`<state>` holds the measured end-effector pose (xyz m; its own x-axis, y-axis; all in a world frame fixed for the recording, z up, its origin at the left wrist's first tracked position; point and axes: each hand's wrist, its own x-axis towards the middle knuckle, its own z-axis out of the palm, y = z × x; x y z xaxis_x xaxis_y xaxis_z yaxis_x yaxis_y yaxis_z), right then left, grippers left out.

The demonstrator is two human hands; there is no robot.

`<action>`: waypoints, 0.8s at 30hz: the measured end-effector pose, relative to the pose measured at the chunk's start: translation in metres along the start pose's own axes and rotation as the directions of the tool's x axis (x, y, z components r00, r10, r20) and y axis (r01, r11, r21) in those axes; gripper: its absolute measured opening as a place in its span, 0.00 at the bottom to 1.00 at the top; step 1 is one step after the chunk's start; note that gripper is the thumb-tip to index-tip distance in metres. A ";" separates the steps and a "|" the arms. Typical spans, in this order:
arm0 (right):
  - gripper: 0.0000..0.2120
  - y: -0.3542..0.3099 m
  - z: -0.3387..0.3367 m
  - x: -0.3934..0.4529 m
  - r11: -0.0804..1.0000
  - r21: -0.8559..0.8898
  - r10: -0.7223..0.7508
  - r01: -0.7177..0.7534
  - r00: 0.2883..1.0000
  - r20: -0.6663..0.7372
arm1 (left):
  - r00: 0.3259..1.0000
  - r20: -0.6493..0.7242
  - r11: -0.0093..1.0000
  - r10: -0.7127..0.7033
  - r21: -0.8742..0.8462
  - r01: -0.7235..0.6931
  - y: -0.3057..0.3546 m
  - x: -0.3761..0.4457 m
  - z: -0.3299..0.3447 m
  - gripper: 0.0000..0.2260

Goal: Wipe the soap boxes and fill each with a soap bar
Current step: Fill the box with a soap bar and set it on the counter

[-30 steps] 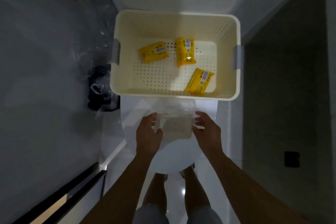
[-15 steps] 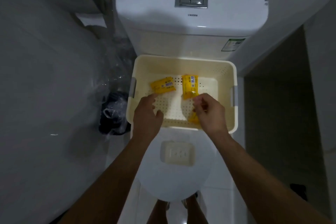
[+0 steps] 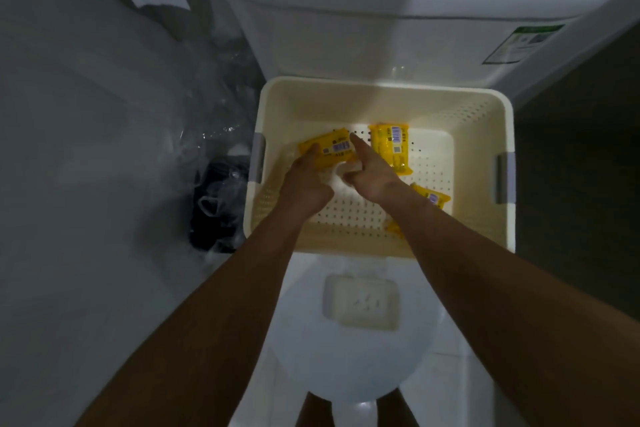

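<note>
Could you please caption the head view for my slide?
Both hands, left hand and right hand, reach a yellow wrapped soap bar inside the cream perforated plastic basket.

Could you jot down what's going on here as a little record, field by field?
Place: white toilet lid with a cream perforated plastic basket resting on it
Basket contents: three yellow wrapped soap packets
Left hand: touching the left yellow soap packet
Right hand: forefinger pointing at that packet's edge
Other packets: middle one; right one partly hidden by the arm
Soap box: clear empty plastic soap box on the lid
</note>
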<state>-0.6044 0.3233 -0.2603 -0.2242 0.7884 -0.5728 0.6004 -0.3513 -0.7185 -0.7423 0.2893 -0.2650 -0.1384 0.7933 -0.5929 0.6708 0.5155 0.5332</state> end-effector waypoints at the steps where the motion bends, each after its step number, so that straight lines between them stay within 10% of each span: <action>1: 0.33 0.000 0.000 0.002 1.000 0.011 0.018 -0.019 1.000 0.019 | 1.000 0.004 1.000 0.006 -0.005 -0.006 0.000 0.000 0.001 0.38; 13: 0.31 0.006 -0.013 -0.032 0.985 0.147 -0.068 0.086 0.990 -0.126 | 0.980 -0.170 0.991 0.098 -0.073 -0.112 0.011 -0.038 -0.006 0.38; 24: 0.11 -0.013 -0.045 -0.095 0.969 0.097 -0.190 0.228 0.936 -0.296 | 0.873 -0.357 0.935 0.333 0.006 -0.354 0.033 -0.097 -0.030 0.12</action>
<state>-0.5566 0.2759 -0.1785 -0.0973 0.9543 -0.2827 0.4559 -0.2098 -0.8650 -0.7287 0.2396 -0.1717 -0.1577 0.9796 -0.1243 0.6805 0.1991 0.7052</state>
